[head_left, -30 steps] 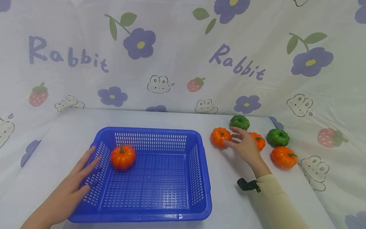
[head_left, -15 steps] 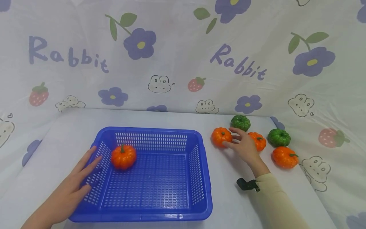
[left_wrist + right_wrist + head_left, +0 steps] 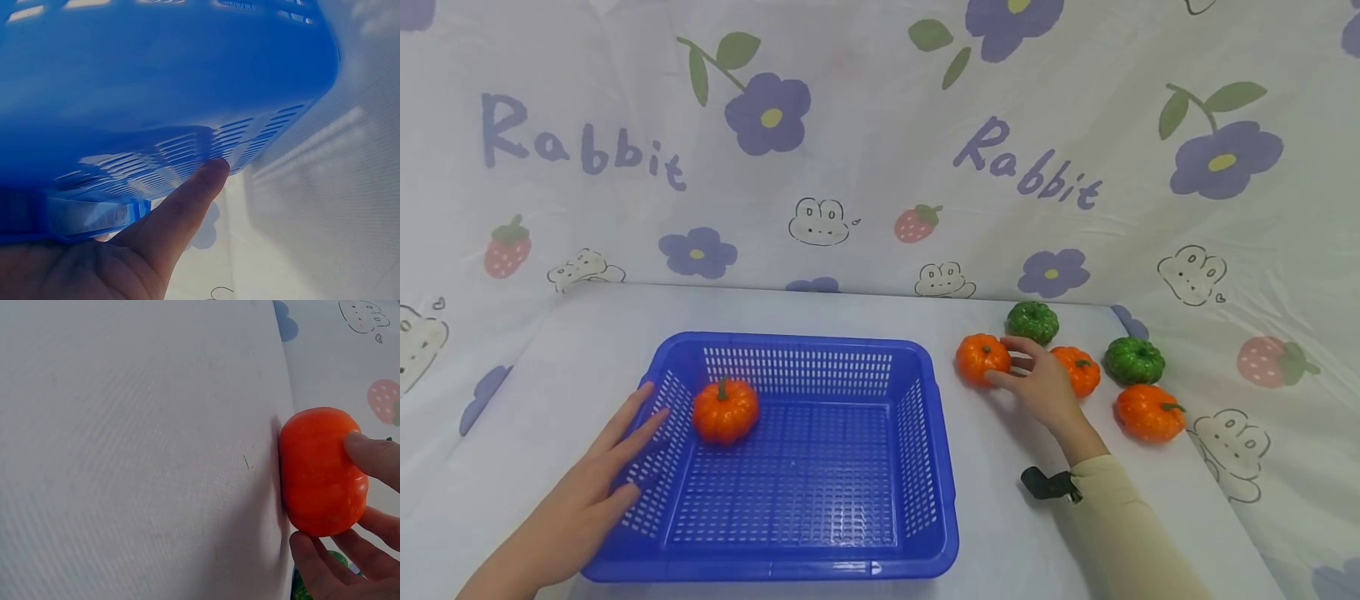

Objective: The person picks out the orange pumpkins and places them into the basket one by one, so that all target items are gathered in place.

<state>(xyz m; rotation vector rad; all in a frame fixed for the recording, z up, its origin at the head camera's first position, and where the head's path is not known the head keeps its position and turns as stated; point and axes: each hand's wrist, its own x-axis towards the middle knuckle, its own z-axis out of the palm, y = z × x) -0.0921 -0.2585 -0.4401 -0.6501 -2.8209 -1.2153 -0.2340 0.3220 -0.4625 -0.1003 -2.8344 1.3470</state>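
Now right hand (image 3: 1041, 383) around pumpkin (image 3: 982, 358)

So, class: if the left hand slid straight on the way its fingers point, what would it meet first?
The left hand already touches the basket wall; beyond it, probably the pumpkin inside.

orange pumpkin (image 3: 1077, 370) partly hidden behind right hand (image 3: 1041, 385), left forearm cut off at frame edge

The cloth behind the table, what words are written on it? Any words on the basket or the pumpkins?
"Rabbit" in purple letters on the backdrop cloth, upper left.
"Rabbit" again in purple on the same cloth, right of the middle.
The blue basket and the pumpkins show no readable words, numbers or labels.
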